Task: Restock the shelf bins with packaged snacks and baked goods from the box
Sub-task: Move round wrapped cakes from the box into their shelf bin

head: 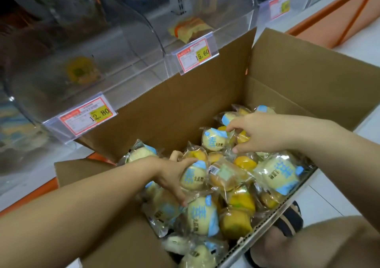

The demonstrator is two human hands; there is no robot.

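1. Cardboard box (164,107) stands open on the floor just before the shelf, and many packaged buns and small yellow cakes lie in it.
2. Left hand (170,175) grips a pale bun pack (193,178) with blue letters; the thumb lies over its top and the fingers curl under it. This pack is in the box, among the others.
3. Right hand (257,133) is deeper in the box, the forefinger and thumb bent around a yellow cake pack (242,137). I cannot tell if the grasp is closed on it.
4. Clear plastic bin (123,66) behind the box carries a price tag (88,115) reading 12.80 and holds one yellow pack (80,72).
5. Next bin (226,22) to the right has a tag (194,54) reading 15.60 and one orange pack (189,29) inside.
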